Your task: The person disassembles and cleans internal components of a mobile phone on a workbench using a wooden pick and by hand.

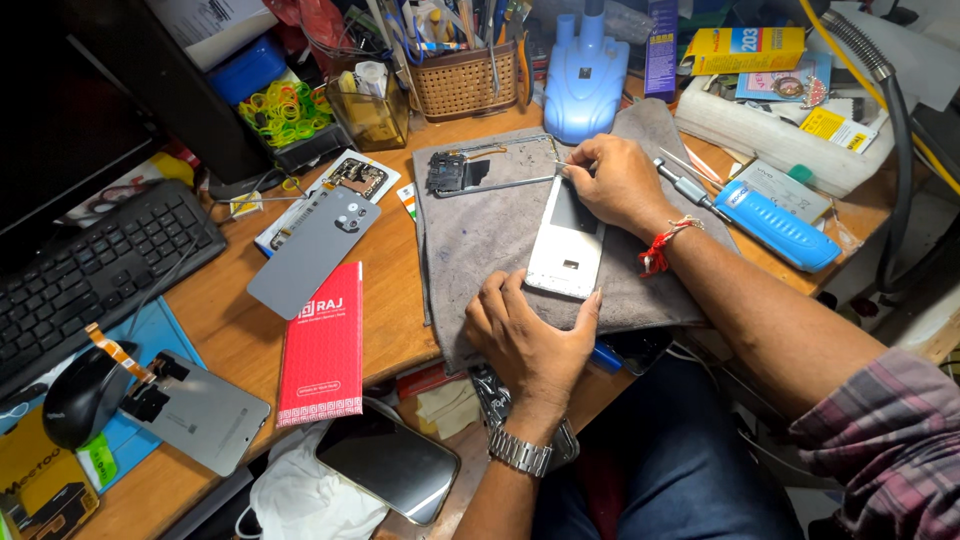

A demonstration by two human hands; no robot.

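A white phone frame (563,252) lies on a grey cloth (480,230) spread over the wooden desk. My left hand (530,335) rests at the frame's near end, fingers touching its lower edge. My right hand (618,182) sits at the frame's far end, pinching a thin metal tool whose tip points left at the top edge. A dark phone midframe with a circuit board (470,170) lies on the cloth just beyond.
A grey phone back cover (312,250), a red box (322,345), a dark phone (388,462), a keyboard (90,275) and mouse (80,395) fill the left. A wicker basket (462,82), a blue plastic tool (585,72), screwdrivers (685,185) and a blue case (780,225) lie behind and to the right.
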